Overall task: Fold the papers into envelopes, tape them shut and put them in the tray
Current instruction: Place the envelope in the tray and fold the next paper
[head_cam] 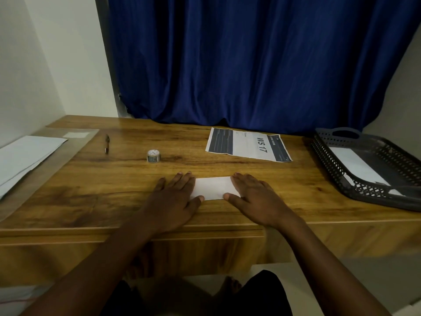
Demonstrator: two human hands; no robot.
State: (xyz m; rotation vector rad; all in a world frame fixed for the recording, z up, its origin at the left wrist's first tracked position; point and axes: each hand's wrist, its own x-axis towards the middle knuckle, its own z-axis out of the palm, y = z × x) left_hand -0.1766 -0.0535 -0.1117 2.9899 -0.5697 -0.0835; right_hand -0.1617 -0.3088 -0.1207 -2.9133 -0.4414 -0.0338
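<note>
A small folded white paper [213, 187] lies flat on the wooden desk [114, 179] near its front edge. My left hand [174, 199] presses flat on the paper's left end with straight fingers. My right hand [252, 198] presses flat on its right end, thumb on the near edge. A roll of tape [153, 156] stands behind and to the left of the hands. A stack of white sheets [25, 158] lies at the far left. The dark mesh tray [341, 169] sits at the right with a white folded paper [357, 166] inside.
A pen [107, 143] lies at the back left of the desk. A printed sheet marked "WS 17" [248, 144] lies at the back centre. A blue curtain [250, 60] hangs behind the desk, with a white wall on the left.
</note>
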